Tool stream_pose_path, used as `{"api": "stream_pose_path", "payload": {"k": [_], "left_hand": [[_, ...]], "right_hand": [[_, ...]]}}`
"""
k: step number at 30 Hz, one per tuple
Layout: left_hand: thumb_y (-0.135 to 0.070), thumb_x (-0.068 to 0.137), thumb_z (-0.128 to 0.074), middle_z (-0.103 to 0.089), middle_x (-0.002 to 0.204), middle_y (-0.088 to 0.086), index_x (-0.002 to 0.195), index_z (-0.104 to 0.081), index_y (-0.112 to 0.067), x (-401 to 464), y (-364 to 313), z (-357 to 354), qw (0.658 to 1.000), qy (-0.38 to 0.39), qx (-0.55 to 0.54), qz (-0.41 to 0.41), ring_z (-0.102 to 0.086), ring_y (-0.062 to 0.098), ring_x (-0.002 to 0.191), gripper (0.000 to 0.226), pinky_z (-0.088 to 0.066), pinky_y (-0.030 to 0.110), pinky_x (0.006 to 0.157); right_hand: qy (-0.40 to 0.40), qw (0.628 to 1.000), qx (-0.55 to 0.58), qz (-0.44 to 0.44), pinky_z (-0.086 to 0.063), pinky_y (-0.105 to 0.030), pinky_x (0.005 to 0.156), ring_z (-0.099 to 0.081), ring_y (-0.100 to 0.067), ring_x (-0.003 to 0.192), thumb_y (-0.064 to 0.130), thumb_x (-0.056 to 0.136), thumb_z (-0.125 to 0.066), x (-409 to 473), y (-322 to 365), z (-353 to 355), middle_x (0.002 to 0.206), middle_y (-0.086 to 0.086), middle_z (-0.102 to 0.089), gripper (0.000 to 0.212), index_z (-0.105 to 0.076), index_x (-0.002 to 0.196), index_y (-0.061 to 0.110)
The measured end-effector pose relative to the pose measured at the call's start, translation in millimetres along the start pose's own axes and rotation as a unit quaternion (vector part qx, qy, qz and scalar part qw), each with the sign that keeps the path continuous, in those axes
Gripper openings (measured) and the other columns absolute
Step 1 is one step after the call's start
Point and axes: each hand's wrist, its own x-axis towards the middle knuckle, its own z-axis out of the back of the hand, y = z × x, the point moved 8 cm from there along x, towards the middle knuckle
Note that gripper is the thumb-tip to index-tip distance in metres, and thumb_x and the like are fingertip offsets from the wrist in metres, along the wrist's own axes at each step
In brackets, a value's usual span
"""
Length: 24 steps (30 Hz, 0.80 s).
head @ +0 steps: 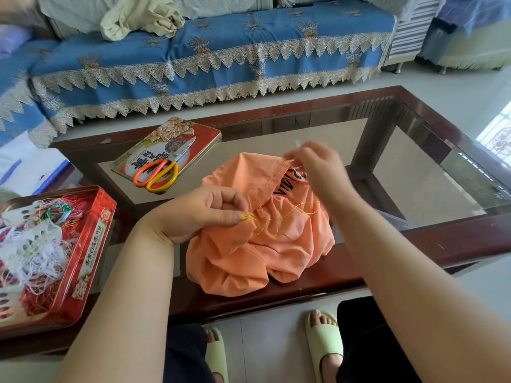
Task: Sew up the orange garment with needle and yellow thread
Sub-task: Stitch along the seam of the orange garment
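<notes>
Glass-topped coffee table [414, 172] carries the bunched orange garment [265, 244] at its near edge; my left hand [204, 214] pinches cloth and yellow thread [279, 219], my blurred right hand [318, 164] seems pinched on something unresolved, so I would draw slack gently.

Garment [249, 255] orange, black lettering; thread [279, 219] yellow; scissors [157, 172] orange-yellow handles; tins [91, 233] red, floral; sofa cover [221, 48] blue, beige lace; slippers [323, 338] pale green.
</notes>
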Motion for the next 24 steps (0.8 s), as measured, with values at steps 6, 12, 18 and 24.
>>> {"api": "stream_pose_path", "payload": {"k": [6,12,18,24], "left_hand": [[-0.016,0.073,-0.065,-0.074,0.081,0.001,0.091,-0.064,-0.008,1.6,-13.9,-3.8,0.993,-0.098,0.058,-0.03,-0.07,0.009,0.078,0.019,-0.054,0.016,0.067],[-0.014,0.073,-0.063,-0.073,0.073,-0.004,0.088,-0.061,-0.009,-4.3,-20.0,-9.6,0.995,-0.068,0.069,-0.032,-0.068,0.004,0.07,0.016,-0.051,0.012,0.062],[-0.013,0.071,-0.064,-0.072,0.074,0.0,0.087,-0.062,-0.007,-4.1,-18.0,-10.3,0.998,-0.051,0.032,-0.017,-0.068,0.008,0.069,0.017,-0.054,0.016,0.064],[-0.013,0.077,-0.061,-0.069,0.075,-0.003,0.088,-0.062,-0.01,-4.6,-24.0,-13.9,0.997,-0.056,0.007,-0.06,-0.065,0.006,0.071,0.012,-0.053,0.016,0.064]], "right_hand": [[0.209,0.976,-0.047,0.033,-0.041,-0.023,0.058,-0.048,-0.007,0.061,0.015,0.1,-0.038,-43.0,12.2,-69.9,0.071,0.006,-0.051,0.019,-0.05,0.086,0.014],[0.265,0.952,0.135,-0.068,-0.019,-0.022,0.042,-0.028,-0.009,0.039,0.015,0.101,-0.036,-34.9,5.7,-70.8,0.047,0.006,-0.039,0.024,-0.045,0.079,0.016],[0.203,0.951,0.225,-0.06,-0.016,-0.017,0.042,-0.019,-0.011,0.041,0.015,0.101,-0.036,-27.7,14.0,-62.1,0.046,0.005,-0.031,0.024,-0.043,0.077,0.016],[0.153,0.983,0.088,0.043,-0.039,-0.023,0.05,-0.045,-0.008,0.051,0.017,0.103,-0.039,-25.8,15.3,-54.6,0.063,0.003,-0.054,0.025,-0.048,0.079,0.016]]}}
